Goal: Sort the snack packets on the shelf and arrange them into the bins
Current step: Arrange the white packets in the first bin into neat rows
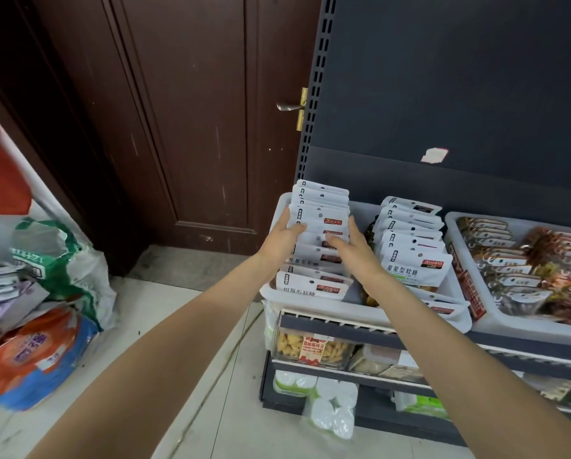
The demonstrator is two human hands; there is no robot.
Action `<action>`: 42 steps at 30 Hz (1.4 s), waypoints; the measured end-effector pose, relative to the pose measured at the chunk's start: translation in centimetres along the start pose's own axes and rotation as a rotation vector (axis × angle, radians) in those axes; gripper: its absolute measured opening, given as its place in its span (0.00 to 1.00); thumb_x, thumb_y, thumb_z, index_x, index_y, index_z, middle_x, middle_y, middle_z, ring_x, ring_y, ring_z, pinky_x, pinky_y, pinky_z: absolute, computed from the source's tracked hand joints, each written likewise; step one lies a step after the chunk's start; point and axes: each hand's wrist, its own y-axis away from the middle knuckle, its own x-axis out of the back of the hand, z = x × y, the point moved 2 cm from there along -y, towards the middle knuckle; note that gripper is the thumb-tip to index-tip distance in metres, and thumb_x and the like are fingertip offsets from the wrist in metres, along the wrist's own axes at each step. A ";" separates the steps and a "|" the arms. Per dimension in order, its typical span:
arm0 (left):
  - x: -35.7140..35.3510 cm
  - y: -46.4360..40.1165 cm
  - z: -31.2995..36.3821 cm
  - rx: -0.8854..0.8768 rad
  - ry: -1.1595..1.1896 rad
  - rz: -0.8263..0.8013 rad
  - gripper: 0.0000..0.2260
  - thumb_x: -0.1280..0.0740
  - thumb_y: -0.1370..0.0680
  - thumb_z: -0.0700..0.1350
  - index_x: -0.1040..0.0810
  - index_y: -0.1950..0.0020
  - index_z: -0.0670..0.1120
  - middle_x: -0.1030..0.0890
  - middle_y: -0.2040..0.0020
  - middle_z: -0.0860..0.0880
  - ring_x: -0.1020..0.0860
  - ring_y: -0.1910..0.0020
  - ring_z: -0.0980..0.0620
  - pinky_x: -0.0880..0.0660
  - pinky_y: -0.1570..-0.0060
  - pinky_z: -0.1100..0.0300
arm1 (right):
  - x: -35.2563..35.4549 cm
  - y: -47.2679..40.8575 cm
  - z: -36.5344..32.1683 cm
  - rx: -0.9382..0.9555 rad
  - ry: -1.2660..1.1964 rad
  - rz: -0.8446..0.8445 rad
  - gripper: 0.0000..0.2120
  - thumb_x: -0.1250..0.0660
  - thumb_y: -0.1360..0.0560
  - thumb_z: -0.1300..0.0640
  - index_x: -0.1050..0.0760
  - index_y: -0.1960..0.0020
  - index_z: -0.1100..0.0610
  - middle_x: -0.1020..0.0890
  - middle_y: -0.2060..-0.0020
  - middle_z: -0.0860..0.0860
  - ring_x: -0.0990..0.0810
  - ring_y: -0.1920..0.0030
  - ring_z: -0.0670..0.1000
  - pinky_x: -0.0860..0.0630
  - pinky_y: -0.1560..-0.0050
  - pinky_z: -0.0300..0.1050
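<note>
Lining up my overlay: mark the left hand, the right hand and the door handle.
left hand point(282, 238): head view, back of the hand beside the packet row.
right hand point(350, 245): head view, back of the hand.
door handle point(287, 106): head view, middle of the lever.

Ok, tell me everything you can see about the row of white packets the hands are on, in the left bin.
The row of white packets stands upright, front to back, in the left side of the white plastic bin on the top shelf. They look like glossy pouches with hang holes, red logo patches and dark print. The left hand presses its left side, the right hand its right side, fingers mostly straight. A second similar row stands beside it.
</note>
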 end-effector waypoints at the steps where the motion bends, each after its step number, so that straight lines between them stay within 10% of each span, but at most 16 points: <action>1: 0.2 -0.5 0.2 0.002 0.007 0.017 0.26 0.43 0.18 0.44 0.50 0.22 0.52 0.38 0.25 0.53 0.40 0.26 0.51 0.44 0.28 0.55 | 0.1 -0.2 -0.3 -0.012 -0.008 0.012 0.22 0.40 0.20 0.59 0.41 0.28 0.53 0.28 0.39 0.45 0.30 0.37 0.45 0.37 0.43 0.36; 5: 0.4 -2.2 1.2 0.012 0.019 0.012 0.25 0.46 0.17 0.46 0.53 0.22 0.51 0.37 0.26 0.50 0.38 0.27 0.50 0.42 0.31 0.57 | 0.4 -1.8 -0.5 -0.108 -0.074 0.013 0.29 0.44 0.19 0.52 0.54 0.23 0.54 0.34 0.30 0.49 0.37 0.29 0.49 0.40 0.35 0.42; 17: 1.7 -5.2 -0.2 0.000 -0.029 0.129 0.25 0.46 0.23 0.61 0.31 0.29 0.51 0.25 0.35 0.49 0.28 0.35 0.48 0.35 0.32 0.47 | 0.8 -4.1 1.4 -0.074 0.076 0.132 0.22 0.45 0.19 0.48 0.41 0.27 0.53 0.27 0.34 0.50 0.30 0.33 0.52 0.35 0.40 0.42; 30: 0.6 -8.4 2.2 0.060 -0.104 0.055 0.26 0.51 0.18 0.60 0.51 0.22 0.55 0.44 0.23 0.49 0.45 0.24 0.45 0.48 0.28 0.48 | -0.4 -8.2 0.6 -0.138 -0.075 0.001 0.31 0.46 0.18 0.48 0.61 0.23 0.46 0.46 0.23 0.50 0.45 0.25 0.53 0.46 0.28 0.48; 38: -2.6 -5.7 3.1 -0.470 -1.027 0.040 0.24 0.44 0.18 0.48 0.45 0.23 0.49 0.45 0.22 0.47 0.46 0.24 0.47 0.41 0.28 0.52 | 4.5 -5.8 -0.5 0.094 0.471 0.129 0.25 0.43 0.19 0.53 0.44 0.24 0.53 0.40 0.25 0.53 0.40 0.26 0.54 0.42 0.29 0.47; 42: -4.5 -4.6 2.0 -0.447 -1.337 -0.021 0.23 0.46 0.18 0.53 0.43 0.24 0.49 0.45 0.22 0.47 0.46 0.24 0.46 0.45 0.28 0.50 | 8.9 -3.3 2.3 0.087 0.641 0.073 0.23 0.42 0.19 0.55 0.39 0.26 0.55 0.37 0.26 0.54 0.40 0.27 0.54 0.42 0.29 0.46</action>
